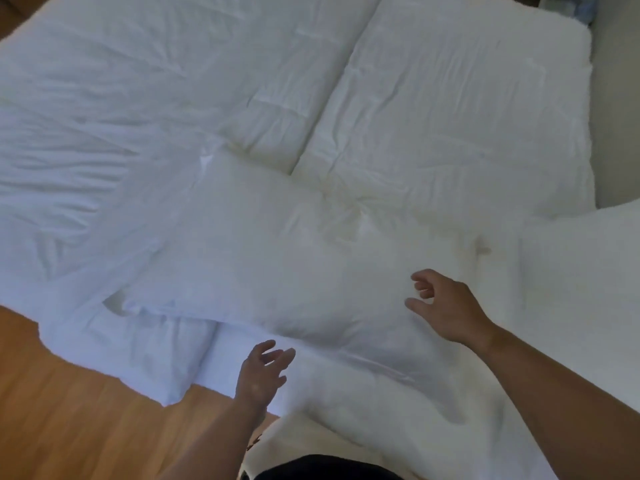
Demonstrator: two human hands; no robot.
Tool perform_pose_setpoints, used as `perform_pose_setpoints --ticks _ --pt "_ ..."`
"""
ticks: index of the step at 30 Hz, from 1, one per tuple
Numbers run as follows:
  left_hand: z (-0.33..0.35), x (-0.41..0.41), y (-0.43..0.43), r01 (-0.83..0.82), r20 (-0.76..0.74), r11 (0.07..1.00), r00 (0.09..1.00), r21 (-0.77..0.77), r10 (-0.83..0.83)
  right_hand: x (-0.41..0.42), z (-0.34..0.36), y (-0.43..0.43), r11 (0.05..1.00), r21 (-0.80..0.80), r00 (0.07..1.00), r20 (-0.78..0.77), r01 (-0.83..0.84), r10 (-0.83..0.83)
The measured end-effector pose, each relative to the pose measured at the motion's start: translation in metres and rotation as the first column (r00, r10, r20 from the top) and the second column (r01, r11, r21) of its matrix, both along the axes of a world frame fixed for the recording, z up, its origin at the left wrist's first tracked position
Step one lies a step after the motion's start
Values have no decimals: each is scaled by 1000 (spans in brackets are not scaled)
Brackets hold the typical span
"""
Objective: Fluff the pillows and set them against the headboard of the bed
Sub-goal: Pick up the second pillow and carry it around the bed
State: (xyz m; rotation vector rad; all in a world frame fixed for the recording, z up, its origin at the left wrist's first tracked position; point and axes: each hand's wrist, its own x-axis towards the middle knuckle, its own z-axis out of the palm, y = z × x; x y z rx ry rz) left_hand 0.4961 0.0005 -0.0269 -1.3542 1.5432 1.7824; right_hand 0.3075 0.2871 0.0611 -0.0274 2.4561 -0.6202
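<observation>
A white pillow (277,258) lies flat across the near part of the bed, on the rumpled white bedding. My left hand (261,374) hovers at the pillow's near edge with its fingers spread and nothing in it. My right hand (445,306) is over the pillow's right end, fingers curled apart, holding nothing. Two more white pillows lie flat side by side farther back, the left pillow (194,64) and the right pillow (460,109). Another white cushion or pillow (585,271) pokes in at the right edge. No headboard is in view.
The white duvet (62,188) is wrinkled on the left and hangs over the bed's near edge. Wooden floor (69,410) shows at the lower left. A pale wall or floor strip (616,116) runs along the right, with blue fabric at the top right corner.
</observation>
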Motion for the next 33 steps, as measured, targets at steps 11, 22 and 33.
perform_pose_setpoints --ticks 11,22,33 --pt "-49 -53 14 -531 36 788 836 312 548 -174 -58 -113 965 -28 962 76 -260 262" --pt "-98 -64 40 -574 -71 759 781 308 620 -227 -144 -145 925 -61 902 203 -376 380" --pt "-76 -62 46 -582 -168 724 725 370 668 -190 -115 -141 948 -166 935 189 -271 300"
